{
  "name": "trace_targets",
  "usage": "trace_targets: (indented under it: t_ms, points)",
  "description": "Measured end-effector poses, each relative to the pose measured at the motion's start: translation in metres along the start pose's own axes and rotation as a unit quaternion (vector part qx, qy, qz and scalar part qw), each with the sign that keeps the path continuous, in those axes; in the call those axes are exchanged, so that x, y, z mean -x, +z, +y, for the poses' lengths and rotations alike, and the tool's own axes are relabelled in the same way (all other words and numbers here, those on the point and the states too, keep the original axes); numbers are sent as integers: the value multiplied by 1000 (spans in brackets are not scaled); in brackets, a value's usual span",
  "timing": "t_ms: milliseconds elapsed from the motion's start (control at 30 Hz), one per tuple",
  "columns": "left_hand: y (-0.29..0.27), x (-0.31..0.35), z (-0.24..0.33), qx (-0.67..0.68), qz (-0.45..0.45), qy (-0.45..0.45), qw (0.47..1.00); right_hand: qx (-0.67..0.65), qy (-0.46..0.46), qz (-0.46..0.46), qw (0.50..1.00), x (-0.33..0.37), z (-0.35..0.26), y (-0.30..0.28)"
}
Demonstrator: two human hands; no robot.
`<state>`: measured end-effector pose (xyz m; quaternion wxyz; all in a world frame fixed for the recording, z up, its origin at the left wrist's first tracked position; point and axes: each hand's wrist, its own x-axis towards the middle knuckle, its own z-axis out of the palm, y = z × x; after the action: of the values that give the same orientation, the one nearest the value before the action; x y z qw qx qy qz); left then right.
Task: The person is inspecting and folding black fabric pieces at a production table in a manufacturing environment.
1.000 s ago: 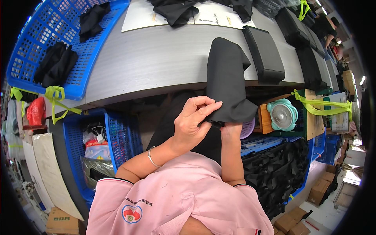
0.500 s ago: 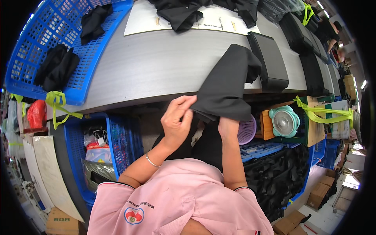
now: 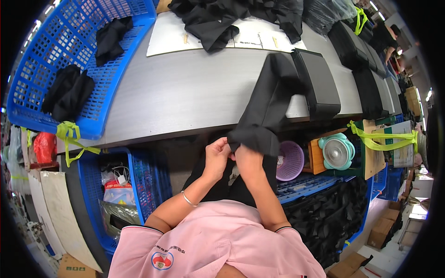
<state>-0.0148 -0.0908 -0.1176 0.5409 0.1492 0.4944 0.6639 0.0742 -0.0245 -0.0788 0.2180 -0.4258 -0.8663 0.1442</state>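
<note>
A piece of black cloth point(image 3: 266, 99) drapes over the table's near edge, its far end lying on the tabletop and its near end folded over my hands. My left hand point(image 3: 217, 158) is closed in a pinch at the cloth's near left corner. Right beside it, my right hand point(image 3: 249, 160) grips the same end from below; the cloth hides part of its fingers. The two hands nearly meet above my lap.
A stack of folded black pieces point(image 3: 320, 83) stands right of the cloth. Loose black fabric point(image 3: 213, 28) covers a white board behind. A blue basket point(image 3: 104, 99) is at left. Below the table are a purple bin point(image 3: 292, 162), a small teal fan point(image 3: 337, 153) and a blue crate point(image 3: 134, 194).
Both hands have come down toward my lap, the right one moving left until it is beside the left. The cloth's near end has shifted down and left with them.
</note>
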Motion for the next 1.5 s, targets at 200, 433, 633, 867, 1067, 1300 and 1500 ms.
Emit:
trace_targets:
  t_ms: [200,433,633,867,1067,1300,1500]
  points:
    - [2,-2,-10,17,21,-67,997,87,7,10,996,-4,15,32]
    - [-9,-4,-11,-31,-34,-104,993,106,-53,63,991,-14,21,57]
    - [-14,7,1,19,99,164,981,178,-150,14,972,-6,15,56]
    - [-30,0,23,-130,110,160,972,155,-75,-48,984,-3,28,77]
    - [-38,38,24,-181,82,182,963,99,23,-114,988,-11,10,56]
    - [-48,9,46,87,11,-33,996,-26,-181,-3,983,61,-24,32]
    - [-40,17,51,13,-15,-42,999,-365,120,19,923,51,-40,-96]
